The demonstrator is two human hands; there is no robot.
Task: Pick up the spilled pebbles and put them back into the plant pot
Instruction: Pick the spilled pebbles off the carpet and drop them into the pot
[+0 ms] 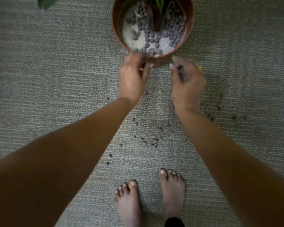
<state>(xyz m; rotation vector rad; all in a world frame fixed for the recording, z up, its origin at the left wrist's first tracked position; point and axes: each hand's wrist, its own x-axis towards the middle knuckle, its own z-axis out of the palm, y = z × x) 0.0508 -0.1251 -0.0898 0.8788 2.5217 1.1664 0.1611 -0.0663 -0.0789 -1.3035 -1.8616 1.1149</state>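
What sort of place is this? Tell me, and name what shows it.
Probably an indoor carpeted room, home or office. The grey-green woven carpet covers the whole floor, a round brown plant pot stands directly on it, and the person's bare feet suggest indoors.

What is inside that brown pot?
The plant pot holds many grey pebbles, a whitish layer and a green plant. What lies beneath them is covered.

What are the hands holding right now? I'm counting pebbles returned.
Right hand cups pebbles in curled fingers; left hand is too blurred to tell.

No legible text anywhere.
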